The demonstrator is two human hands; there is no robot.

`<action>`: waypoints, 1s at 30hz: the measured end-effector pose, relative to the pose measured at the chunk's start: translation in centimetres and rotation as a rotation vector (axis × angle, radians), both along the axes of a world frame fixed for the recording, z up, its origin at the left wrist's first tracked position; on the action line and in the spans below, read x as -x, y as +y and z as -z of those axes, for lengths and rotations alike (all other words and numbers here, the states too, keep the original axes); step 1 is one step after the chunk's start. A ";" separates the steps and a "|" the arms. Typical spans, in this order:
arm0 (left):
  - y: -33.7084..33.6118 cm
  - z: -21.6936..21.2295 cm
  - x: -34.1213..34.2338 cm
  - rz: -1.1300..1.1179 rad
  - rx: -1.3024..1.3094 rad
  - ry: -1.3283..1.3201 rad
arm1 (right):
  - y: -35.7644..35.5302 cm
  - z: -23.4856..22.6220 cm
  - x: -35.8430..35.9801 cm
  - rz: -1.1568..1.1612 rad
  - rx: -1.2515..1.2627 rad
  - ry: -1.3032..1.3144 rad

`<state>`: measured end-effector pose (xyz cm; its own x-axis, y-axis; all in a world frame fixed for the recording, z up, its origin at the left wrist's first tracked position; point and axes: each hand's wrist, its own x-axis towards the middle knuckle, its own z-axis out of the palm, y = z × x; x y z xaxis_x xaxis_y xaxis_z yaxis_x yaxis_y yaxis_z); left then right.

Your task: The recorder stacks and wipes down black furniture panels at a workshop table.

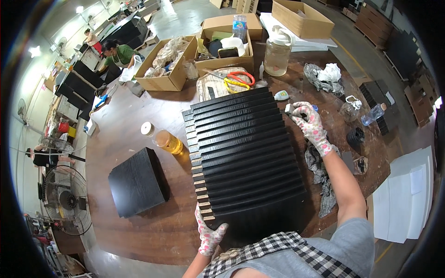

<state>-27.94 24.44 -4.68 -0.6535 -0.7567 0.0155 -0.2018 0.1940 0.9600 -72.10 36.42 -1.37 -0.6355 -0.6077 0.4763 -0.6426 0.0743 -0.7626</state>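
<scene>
Against a spread left hand (211,237), black boards (245,143) run crosswise (right hand (309,124) pinching a white block (289,109)).

Black boards (245,143) (some pale-ended at left) overlap like steps, a small, seemingly whitish block (289,109) just beside them.

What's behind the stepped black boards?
Behind the black boards: scissors on a pale pad, then open cardboard boxes. The boards cover part of the pad's near edge; contents hide the boxes' bottoms.

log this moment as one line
left hand: at near left corner of black boards | right hand: pinching small white piece | left of boards: smaller black stack
</scene>
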 end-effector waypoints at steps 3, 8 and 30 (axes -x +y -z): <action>-0.1 0.5 -0.2 -0.006 0.008 0.019 | -0.1 -1.9 -2.9 -0.046 0.029 0.009; -0.3 1.4 -0.2 -0.006 0.015 0.052 | 2.0 0.5 -2.1 0.017 0.004 0.017; -1.1 2.8 -1.3 -0.071 0.058 0.016 | 7.3 -0.9 -12.3 -0.077 0.114 -0.379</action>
<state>-26.68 23.35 -7.51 -0.5979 -0.7984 0.0708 -0.2015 0.2352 0.9508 -59.84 43.73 -0.48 -0.7341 -0.6171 0.2835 -0.3143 -0.0613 -0.9473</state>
